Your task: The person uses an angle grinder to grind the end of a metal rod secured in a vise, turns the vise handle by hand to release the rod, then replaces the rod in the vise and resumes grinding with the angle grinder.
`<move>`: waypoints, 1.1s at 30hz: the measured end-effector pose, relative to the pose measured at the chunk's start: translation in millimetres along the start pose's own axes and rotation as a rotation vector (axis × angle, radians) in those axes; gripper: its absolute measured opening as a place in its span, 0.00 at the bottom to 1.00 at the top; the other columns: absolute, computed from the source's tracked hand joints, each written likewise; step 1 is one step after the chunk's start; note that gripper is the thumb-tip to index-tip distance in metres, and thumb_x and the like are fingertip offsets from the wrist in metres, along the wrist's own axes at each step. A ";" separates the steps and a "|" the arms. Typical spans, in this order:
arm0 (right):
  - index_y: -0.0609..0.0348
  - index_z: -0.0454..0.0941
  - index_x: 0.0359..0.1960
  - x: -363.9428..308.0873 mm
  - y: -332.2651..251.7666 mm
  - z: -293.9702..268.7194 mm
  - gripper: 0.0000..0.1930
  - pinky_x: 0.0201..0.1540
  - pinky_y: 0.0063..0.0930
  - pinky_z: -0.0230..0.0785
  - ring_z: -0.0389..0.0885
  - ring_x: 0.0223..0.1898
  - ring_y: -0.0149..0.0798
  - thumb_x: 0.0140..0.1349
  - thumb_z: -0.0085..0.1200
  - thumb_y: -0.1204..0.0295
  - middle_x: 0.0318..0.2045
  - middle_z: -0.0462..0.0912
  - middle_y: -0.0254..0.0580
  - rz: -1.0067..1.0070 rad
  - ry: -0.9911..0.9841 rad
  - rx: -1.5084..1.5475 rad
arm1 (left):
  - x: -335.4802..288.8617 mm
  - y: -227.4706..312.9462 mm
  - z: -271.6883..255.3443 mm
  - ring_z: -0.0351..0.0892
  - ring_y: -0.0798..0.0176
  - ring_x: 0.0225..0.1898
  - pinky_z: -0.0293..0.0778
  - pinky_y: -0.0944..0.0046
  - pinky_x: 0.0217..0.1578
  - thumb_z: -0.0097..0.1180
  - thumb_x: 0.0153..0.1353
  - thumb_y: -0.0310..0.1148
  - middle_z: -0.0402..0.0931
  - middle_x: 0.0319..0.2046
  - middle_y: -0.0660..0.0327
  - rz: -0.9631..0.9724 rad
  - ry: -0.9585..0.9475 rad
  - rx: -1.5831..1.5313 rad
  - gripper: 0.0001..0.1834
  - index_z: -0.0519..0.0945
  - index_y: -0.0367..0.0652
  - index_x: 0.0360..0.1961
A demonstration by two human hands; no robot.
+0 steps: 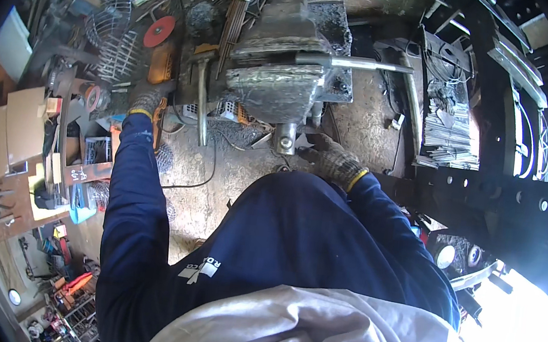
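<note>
1. Left hand point(146, 99), gloved: I read it as closed round the rear end of an orange angle grinder point(161, 65); the grip presumably keeps the fingers apart from the red disc point(159, 31) at the far end
2. Right hand point(336, 161), gloved: fingers reach toward the screw end point(285, 139) of the vise; from my remote view I cannot tell whether they grip anything or touch it
3. Vise point(273, 87), large, worn: stands ahead of the body, between the two hands, a placing that likely suits reach from either side
4. Bar point(368, 65), dark at one end, pale along the rest: lies across the vise, its pale end jutting right; whether clamped or merely resting, I cannot tell
5. Hammer point(202, 100): left of the vise, handle toward the wearer, probably for easy pick-up
6. Rods point(238, 14): bundled beyond the hammer, the tie apparently keeping them together
</note>
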State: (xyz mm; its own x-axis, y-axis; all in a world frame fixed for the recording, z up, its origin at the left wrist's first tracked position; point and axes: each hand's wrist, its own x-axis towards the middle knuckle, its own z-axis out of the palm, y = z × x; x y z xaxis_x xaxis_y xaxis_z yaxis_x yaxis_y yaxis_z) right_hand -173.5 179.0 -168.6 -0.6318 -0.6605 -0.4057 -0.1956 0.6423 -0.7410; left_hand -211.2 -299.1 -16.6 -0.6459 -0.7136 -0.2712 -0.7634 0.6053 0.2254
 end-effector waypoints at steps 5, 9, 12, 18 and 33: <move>0.45 0.74 0.67 -10.3 -12.4 -15.2 0.29 0.68 0.37 0.64 0.74 0.65 0.47 0.68 0.56 0.48 0.64 0.76 0.47 -0.065 0.039 0.070 | 26.0 -29.9 14.9 0.83 0.44 0.54 0.74 0.52 0.57 0.73 0.37 0.63 0.83 0.52 0.43 0.074 0.080 -0.016 0.50 0.82 0.35 0.56; 0.46 0.76 0.65 -17.1 -8.7 -20.2 0.28 0.68 0.37 0.64 0.74 0.65 0.48 0.66 0.59 0.52 0.64 0.75 0.47 -0.135 0.061 0.124 | 20.3 -17.8 10.5 0.83 0.46 0.54 0.75 0.53 0.55 0.74 0.37 0.60 0.82 0.52 0.44 0.021 0.000 -0.027 0.50 0.80 0.34 0.57; 0.46 0.77 0.65 -30.8 -56.8 -53.2 0.32 0.72 0.40 0.60 0.66 0.71 0.52 0.56 0.67 0.60 0.66 0.70 0.54 0.101 -0.077 0.460 | 18.3 -18.9 12.0 0.84 0.48 0.52 0.77 0.54 0.53 0.77 0.36 0.56 0.82 0.53 0.44 -0.003 0.011 -0.029 0.50 0.79 0.31 0.57; 0.64 0.74 0.64 27.5 28.7 5.0 0.34 0.71 0.40 0.60 0.67 0.71 0.50 0.57 0.67 0.62 0.65 0.72 0.57 -0.230 -0.087 0.083 | 0.4 -12.6 0.4 0.82 0.47 0.56 0.73 0.54 0.58 0.73 0.38 0.60 0.81 0.55 0.44 0.051 0.047 0.028 0.49 0.80 0.38 0.59; 0.62 0.73 0.64 -53.7 -12.2 -83.3 0.29 0.51 0.31 0.75 0.82 0.47 0.35 0.71 0.57 0.52 0.46 0.85 0.42 -0.024 0.278 0.880 | 9.2 -29.0 18.2 0.79 0.43 0.60 0.72 0.51 0.60 0.73 0.39 0.62 0.78 0.59 0.43 0.164 0.174 -0.032 0.52 0.76 0.42 0.64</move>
State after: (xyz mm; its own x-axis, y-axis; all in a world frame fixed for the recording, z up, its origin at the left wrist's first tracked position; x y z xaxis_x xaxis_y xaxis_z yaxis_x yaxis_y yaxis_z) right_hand -199.6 239.0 -93.2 -0.8147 -0.4793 -0.3264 0.3577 0.0277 -0.9334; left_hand -194.9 -316.8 -42.7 -0.7502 -0.6582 -0.0635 -0.6460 0.7089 0.2832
